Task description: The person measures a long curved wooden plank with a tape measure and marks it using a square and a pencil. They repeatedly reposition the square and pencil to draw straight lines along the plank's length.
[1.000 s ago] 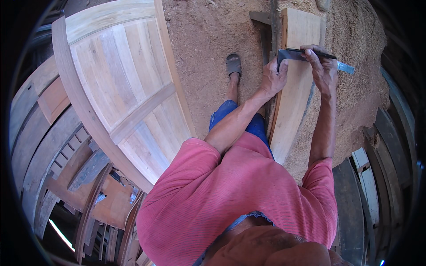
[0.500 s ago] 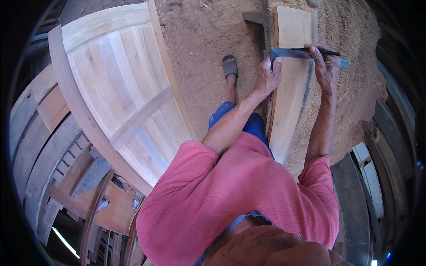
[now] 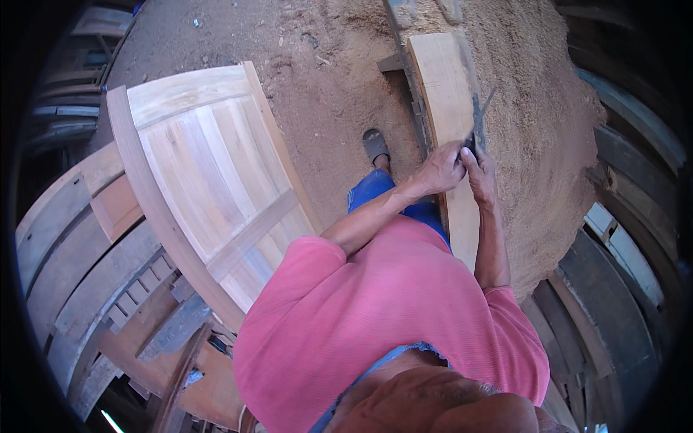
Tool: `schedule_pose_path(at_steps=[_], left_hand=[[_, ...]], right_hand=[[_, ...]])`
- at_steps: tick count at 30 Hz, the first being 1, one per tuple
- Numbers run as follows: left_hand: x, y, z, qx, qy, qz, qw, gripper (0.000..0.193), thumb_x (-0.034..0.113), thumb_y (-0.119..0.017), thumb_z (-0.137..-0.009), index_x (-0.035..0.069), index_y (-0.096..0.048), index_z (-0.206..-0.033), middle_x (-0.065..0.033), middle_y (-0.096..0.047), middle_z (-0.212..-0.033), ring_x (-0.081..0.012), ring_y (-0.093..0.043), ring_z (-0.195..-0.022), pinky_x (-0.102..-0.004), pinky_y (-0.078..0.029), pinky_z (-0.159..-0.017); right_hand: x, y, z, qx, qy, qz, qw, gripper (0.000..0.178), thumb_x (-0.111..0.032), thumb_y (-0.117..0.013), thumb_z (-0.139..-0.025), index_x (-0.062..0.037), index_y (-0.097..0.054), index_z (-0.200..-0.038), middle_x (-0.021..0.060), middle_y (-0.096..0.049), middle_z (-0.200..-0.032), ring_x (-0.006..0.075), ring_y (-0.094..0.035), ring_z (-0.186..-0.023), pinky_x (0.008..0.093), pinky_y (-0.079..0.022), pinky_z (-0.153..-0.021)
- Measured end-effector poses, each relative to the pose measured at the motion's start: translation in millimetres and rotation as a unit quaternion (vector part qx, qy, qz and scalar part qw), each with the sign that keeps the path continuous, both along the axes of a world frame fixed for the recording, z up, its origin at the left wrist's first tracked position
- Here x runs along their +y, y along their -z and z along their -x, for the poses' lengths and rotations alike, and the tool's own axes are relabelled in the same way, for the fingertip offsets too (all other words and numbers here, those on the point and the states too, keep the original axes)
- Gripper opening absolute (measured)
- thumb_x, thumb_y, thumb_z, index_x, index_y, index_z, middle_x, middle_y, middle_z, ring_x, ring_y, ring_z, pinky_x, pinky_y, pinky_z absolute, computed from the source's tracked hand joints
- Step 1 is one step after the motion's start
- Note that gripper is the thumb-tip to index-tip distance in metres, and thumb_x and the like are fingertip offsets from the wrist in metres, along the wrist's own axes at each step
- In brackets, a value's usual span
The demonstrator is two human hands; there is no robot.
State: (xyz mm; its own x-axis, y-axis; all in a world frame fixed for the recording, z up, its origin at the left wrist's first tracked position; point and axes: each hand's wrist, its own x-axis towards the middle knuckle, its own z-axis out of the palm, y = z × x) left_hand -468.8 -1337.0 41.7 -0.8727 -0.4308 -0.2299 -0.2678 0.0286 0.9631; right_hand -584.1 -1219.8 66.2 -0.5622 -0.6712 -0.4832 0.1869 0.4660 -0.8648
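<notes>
My left hand point(image 3: 442, 169) and my right hand point(image 3: 480, 177) meet over a pale wooden plank point(image 3: 442, 79), both with fingers closed. A try square point(image 3: 486, 108) sticks up from between them, its thin blade seen nearly edge-on. The right hand grips its dark stock, with the thumb pressed against it. The left hand's fingers are curled at the right thumb; what they hold is hidden. The black marking pen cannot be made out now. The plank lies lengthwise ahead of me on a dark support.
A pale panelled wooden door point(image 3: 209, 159) leans at the left. Stacked boards point(image 3: 108, 281) lie behind it, and more dark boards point(image 3: 606, 303) stand at the right. Sawdust point(image 3: 527, 144) covers the ground right of the plank. My sandalled foot point(image 3: 375, 146) rests on the dirt floor.
The try square has left the plank's face and turned from lying across it to pointing away. My right hand has come in leftward to my left hand. The view has shifted.
</notes>
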Motion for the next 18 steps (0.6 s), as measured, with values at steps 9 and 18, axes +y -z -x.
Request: schedule_pose_path(at_steps=[9, 18], left_hand=[[96, 2, -13, 0.062, 0.471, 0.278, 0.835, 0.053, 0.02, -0.079, -0.084, 0.01, -0.067, -0.135, -0.0214, -0.06, -0.139, -0.0417, -0.056, -0.132, -0.0541, -0.043, -0.114], [185, 59, -58, 0.183, 0.538, 0.411, 0.713, 0.084, 0.024, -0.065, -0.091, 0.02, -0.035, -0.17, -0.038, -0.025, -0.171, -0.0625, -0.017, -0.159, -0.0774, -0.01, -0.126]], right_hand=[[163, -2, -14, 0.117, 0.404, -0.03, 0.907, 0.039, -0.04, -0.063, -0.111, -0.0029, -0.071, -0.111, -0.0046, -0.055, -0.086, 0.0087, -0.05, -0.08, 0.03, -0.043, -0.071], [434, -40, -136, 0.231, 0.685, -0.198, 0.662, 0.048, -0.039, -0.064, -0.108, 0.0077, -0.069, -0.114, 0.005, -0.063, -0.087, 0.0133, -0.059, -0.082, 0.0374, -0.049, -0.074]])
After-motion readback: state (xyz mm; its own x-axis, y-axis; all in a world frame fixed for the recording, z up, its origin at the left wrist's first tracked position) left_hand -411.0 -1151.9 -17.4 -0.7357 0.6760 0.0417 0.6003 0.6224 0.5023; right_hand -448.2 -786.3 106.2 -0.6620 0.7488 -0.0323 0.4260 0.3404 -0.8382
